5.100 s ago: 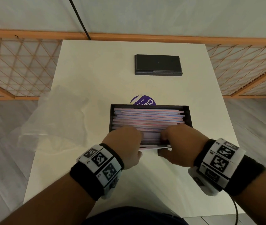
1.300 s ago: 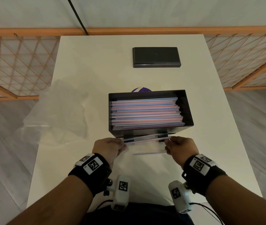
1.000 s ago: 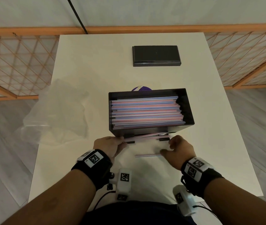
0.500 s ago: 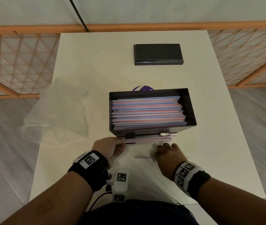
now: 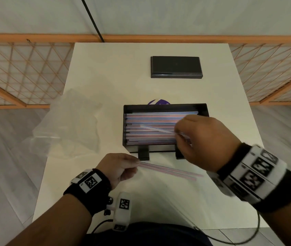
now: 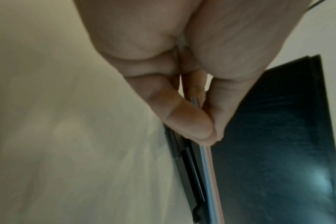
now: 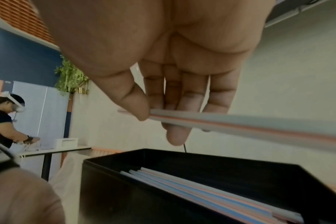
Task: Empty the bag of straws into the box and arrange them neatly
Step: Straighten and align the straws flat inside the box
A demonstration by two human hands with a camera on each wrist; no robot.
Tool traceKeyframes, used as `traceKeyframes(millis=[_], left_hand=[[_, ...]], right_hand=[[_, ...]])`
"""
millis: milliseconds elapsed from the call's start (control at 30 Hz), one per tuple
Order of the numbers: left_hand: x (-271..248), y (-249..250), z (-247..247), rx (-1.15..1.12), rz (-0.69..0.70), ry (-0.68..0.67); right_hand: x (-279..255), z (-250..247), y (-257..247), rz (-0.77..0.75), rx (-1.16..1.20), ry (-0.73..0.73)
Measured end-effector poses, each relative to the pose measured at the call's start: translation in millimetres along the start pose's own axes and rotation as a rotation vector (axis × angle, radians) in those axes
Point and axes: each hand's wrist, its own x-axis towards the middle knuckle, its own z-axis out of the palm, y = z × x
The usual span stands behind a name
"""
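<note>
The black box (image 5: pixel 164 107) stands mid-table, filled with pink, blue and white straws (image 5: pixel 151 118) lying lengthwise. My right hand (image 5: pixel 178 129) hovers over the box's right part and pinches one striped straw (image 5: pixel 157 129), which slants across the stack; the right wrist view shows thumb and fingers on that straw (image 7: pixel 220 119) above the box (image 7: pixel 182 163). My left hand (image 5: pixel 134 163) is in front of the box and pinches the left ends of a few straws (image 5: pixel 169 170) that point right over the table. In the left wrist view, its fingertips (image 6: pixel 197 121) clamp those straws (image 6: pixel 211 181).
The empty clear plastic bag (image 5: pixel 66 125) lies crumpled at the table's left edge. A flat black lid (image 5: pixel 176 66) lies at the far side, and a purple label (image 5: pixel 158 102) peeks out behind the box. Orange lattice fencing (image 5: pixel 22 71) surrounds the white table (image 5: pixel 105 71).
My right hand picked a loose straw off the table in front of the box and lifted it over the stack. My left hand drew its straws slightly back from the box.
</note>
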Motion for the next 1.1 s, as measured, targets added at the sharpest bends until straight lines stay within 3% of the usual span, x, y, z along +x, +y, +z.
traceKeyframes(millis=[133,267,367,467,633,867,967,1100], left_hand=[[-20,5,-5,0.163,0.081,-0.118],[-46,29,-15,0.291,0.246,-0.175],[-59,55,-14,0.140,0.419,-0.099],[-56,78,-8,0.011,0.561,0.014],[-43,93,8,0.127,0.684,0.137],[-28,96,15,0.647,0.773,0.412],[-24,97,17,0.564,0.777,0.525],[-8,90,19,0.394,0.650,0.435]], right_hand=[[25,17,-2,0.004,-0.119,-0.273],[22,-5,-4,0.069,0.089,-0.173],[17,-37,-9,0.118,0.230,-0.336],[16,-44,-8,0.107,0.080,-0.509],[28,-13,13,0.153,-0.022,-0.427],[40,15,42,0.201,-0.097,-0.459],[41,19,44,0.188,-0.105,-0.434],[29,20,54,0.236,-0.027,-0.153]])
